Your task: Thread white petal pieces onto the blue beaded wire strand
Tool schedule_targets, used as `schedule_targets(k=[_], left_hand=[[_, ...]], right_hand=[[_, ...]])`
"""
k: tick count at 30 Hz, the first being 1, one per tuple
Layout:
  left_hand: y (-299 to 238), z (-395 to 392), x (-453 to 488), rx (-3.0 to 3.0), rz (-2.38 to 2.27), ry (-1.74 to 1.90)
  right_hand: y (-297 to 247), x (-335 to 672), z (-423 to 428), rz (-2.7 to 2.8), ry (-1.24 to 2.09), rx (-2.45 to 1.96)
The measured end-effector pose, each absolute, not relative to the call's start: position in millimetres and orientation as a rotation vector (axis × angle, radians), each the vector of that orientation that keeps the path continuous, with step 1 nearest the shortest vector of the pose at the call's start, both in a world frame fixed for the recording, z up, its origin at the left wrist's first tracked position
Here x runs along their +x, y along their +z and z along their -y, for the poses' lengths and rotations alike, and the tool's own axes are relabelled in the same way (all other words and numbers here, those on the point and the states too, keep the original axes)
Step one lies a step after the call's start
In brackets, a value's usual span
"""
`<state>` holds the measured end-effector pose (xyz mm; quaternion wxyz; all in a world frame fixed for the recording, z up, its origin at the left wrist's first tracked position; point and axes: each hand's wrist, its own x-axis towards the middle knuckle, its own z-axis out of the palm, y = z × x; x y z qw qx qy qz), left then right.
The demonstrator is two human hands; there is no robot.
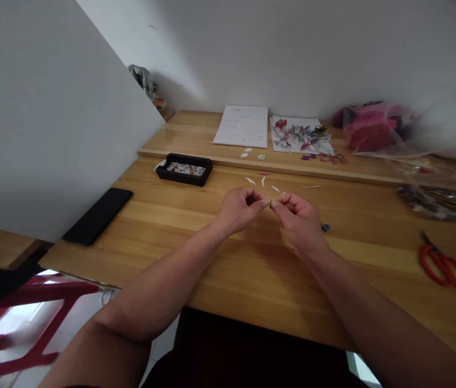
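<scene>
My left hand (241,209) and my right hand (298,215) meet tip to tip above the wooden table (163,226). Both are closed in a pinch, and whatever sits between the fingertips is too small to make out. Just beyond them lie several slim white petal-shaped pieces (275,189) and a small red piece (265,173). A small dark blue-grey spool (326,227) rests by my right wrist.
Left of my hands are a black tray (205,178) of beads and a black phone-like slab (98,215). Red-handled scissors (446,267) lie at right. The back ledge holds a white sheet (244,126), flower pieces (303,134) and a clear bag (373,126).
</scene>
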<state>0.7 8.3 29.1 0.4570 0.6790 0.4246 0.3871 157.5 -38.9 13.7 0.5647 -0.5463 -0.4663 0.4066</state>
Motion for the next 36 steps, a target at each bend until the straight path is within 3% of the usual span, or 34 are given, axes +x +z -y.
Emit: schedule_targets(k=[8,19,36], left_hand=[[24,-11,3,1.572,-0.88,1.041],[35,-5,-1,1.957,-0.773,1.523],[43,1,-6,2.264,-0.593,1.796]], right_hand=[[19,154,40,1.006,0.972,-1.236],[25,160,55,1.416,0.189,-1.201],[33,163,63,1.568,-0.084,-1.039]])
